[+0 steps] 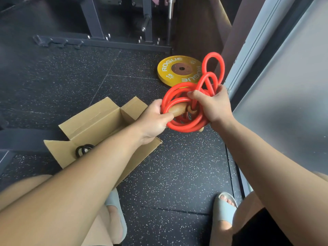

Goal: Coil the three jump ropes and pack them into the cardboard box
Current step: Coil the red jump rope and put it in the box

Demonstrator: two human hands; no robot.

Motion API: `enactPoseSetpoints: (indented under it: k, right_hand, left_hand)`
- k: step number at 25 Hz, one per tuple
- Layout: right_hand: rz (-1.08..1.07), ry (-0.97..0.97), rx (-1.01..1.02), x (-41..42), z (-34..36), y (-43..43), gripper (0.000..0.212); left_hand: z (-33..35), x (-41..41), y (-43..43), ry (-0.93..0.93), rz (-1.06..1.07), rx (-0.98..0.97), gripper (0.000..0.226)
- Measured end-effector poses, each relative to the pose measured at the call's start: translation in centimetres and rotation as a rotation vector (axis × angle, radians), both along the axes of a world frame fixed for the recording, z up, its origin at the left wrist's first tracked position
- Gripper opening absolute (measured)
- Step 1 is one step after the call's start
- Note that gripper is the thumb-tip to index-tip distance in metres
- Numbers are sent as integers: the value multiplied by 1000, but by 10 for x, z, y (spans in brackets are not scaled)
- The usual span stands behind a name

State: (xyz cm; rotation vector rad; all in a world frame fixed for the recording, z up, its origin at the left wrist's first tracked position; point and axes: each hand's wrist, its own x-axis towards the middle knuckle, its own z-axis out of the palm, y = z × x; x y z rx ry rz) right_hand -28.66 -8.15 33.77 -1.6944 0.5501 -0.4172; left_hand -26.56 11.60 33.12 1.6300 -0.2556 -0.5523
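An open cardboard box (99,119) sits on the speckled floor (177,166) at the left, with a coiled black rope (83,149) inside, partly hidden by the forearm. Just right of the box and above the floor, the left grip (152,119) is curled round a wooden handle (179,110) and the coils of the red jump rope (186,127). A yellow weight plate (177,68) lies behind. The right grip (211,107) clutches the rope's upper loops, which stand above its fingers.
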Motion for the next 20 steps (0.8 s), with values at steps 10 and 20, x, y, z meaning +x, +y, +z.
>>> enactPoseSetpoints:
  k: [10, 20]
  right_hand:
    - [297, -33, 173, -17, 18, 2, 17]
    - [302, 115, 343, -10, 12, -21, 100]
  left_hand:
    - [27, -5, 4, 15, -222, 237, 28]
    - [20, -27, -16, 44, -174, 266, 36]
